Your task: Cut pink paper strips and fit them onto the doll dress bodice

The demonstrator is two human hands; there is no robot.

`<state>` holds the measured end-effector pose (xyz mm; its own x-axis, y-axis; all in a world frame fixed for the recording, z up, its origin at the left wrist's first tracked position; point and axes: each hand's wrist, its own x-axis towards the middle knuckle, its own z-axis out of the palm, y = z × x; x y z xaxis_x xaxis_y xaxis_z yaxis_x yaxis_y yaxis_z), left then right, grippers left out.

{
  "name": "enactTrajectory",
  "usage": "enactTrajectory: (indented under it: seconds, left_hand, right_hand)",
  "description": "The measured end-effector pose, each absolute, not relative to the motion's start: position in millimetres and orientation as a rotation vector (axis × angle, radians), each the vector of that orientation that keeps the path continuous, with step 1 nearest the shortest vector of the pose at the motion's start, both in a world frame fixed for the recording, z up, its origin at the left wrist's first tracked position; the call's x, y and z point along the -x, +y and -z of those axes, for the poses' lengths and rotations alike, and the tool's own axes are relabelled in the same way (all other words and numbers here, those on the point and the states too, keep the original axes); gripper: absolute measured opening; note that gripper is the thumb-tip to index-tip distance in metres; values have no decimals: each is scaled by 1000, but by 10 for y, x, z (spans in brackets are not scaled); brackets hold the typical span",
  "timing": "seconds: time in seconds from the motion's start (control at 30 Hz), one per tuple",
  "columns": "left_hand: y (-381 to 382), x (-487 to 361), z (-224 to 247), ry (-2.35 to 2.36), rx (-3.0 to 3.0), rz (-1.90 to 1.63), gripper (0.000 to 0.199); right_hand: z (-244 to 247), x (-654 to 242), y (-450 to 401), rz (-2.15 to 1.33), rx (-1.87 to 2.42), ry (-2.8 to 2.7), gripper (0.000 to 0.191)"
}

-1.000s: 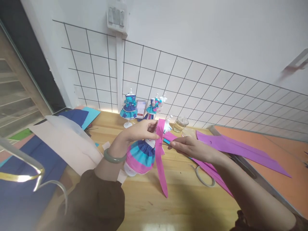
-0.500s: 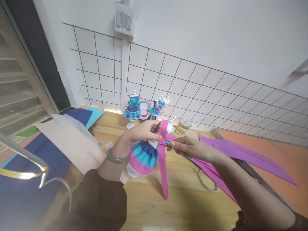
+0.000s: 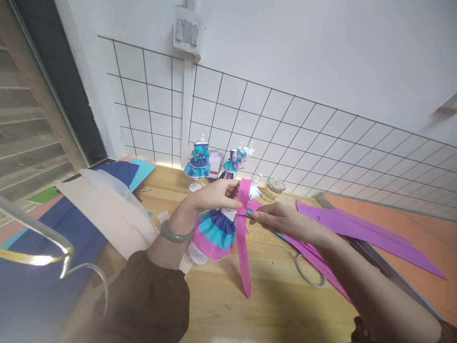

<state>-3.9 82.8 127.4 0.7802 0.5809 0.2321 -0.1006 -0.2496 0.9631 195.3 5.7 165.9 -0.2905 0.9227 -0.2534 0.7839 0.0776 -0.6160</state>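
Note:
A long bright pink fabric strip point(image 3: 243, 255) hangs in front of a small white dress-form mannequin point(image 3: 254, 190), its lower end dangling over the table. My left hand point(image 3: 219, 194) pinches the strip near its top, beside the mannequin's body. The mannequin wears a tiered skirt point(image 3: 216, 233) in navy, turquoise and pink, left of the strip. From the right, my right hand point(image 3: 276, 216) is closed on a slim dark pointed tool point(image 3: 244, 215) lying across the strip at waist height. Its exact kind is too small to tell. A bit of blue shows by the fingertips.
Dressed miniature mannequins point(image 3: 197, 159) and a phone point(image 3: 214, 162) stand at the back, near a glass jar point(image 3: 273, 189). Fabric sheets point(image 3: 110, 209) cover the left side. Purple fabric point(image 3: 357, 231) and a pale ring-shaped roll point(image 3: 310, 274) lie at right.
The view has shifted slightly, so everything sits a little further right. Both hands keep their hold, and the strip and tool stay in nearly the same place.

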Motion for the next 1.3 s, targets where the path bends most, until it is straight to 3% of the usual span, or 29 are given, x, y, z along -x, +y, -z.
enactTrajectory:
  seconds: [0.37,0.57,0.73,0.97,1.07,1.2,1.3]
  left_hand:
    - [872,22,-1225,417,-1712,-664,29]
    - [880,61,-1264,379,-1674,-696,30]
    - [943,78,-1238,438,-1626,-767,32]
    - [1023,29,-1155,429,-1582,-831,36]
    - [1037,2,-1130,427,-1570,-848,40]
    - [1063,-23,-1101,452,-1569,-834,43]
    - [1078,-34,-1089,448,-1571,-815,44]
  right_hand:
    - [-1621,-1954,82,-939,1725,-2176,45]
    - [-1620,-1990,1,-1103,1644,-2101,44]
    - [-1307,-2266,-104,-1140,1704,-1983,46]
    - [-70,-2691,-285,-210,2206,-1923,38]
    - [324,-2764,-363,116,2128,-2009,34]
    - [488,-2772,-397,334,1977,-2043,32]
    - [297,-2608,-401,213,1851,-1933,33]
